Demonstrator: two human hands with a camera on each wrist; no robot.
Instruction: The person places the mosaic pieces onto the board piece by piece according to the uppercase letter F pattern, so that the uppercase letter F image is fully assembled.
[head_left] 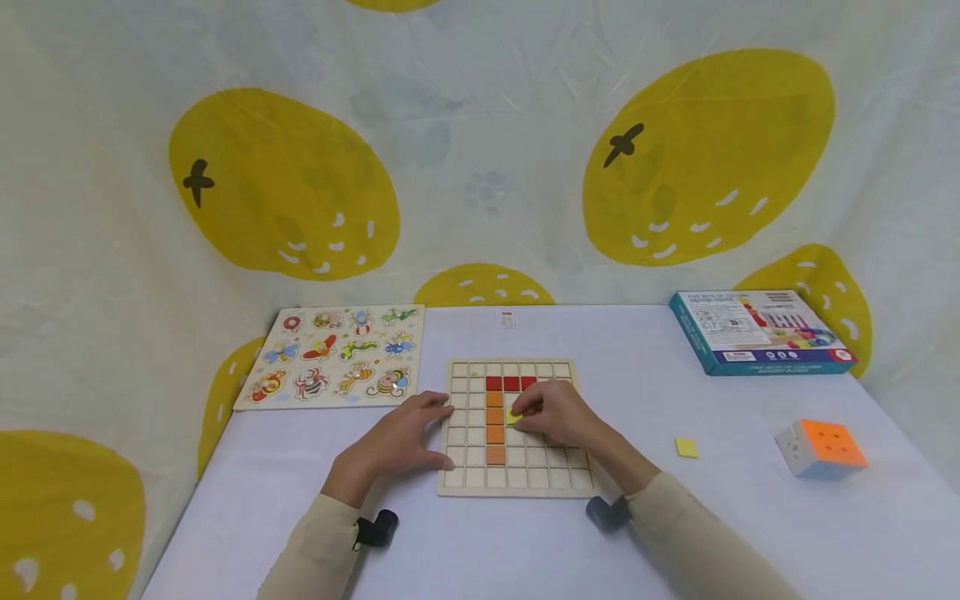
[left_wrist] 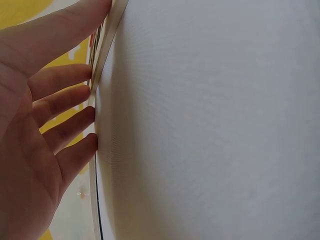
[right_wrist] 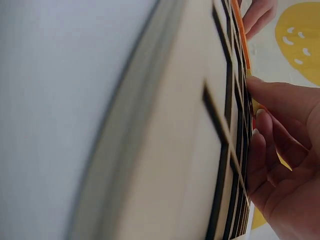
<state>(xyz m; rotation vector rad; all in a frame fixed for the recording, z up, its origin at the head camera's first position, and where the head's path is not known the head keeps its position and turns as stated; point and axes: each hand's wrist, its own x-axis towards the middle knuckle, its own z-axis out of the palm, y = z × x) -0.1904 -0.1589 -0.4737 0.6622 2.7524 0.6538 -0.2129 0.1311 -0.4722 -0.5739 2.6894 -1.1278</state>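
Note:
A wooden grid board lies flat in the middle of the table. Three red tiles form a row in its upper cells, and several orange tiles run down a column below the leftmost red one. Between thumb and fingertips my right hand pinches a yellow square tile over the cells right of the orange column. The right wrist view also shows this yellow tile, partly hidden by the fingers. My left hand rests with spread fingers and thumb against the board's left edge.
Another yellow tile lies on the table to the right, near an orange-topped cube. A boxed game stands at the back right. An insect puzzle board lies at the back left. A small label is near the back edge.

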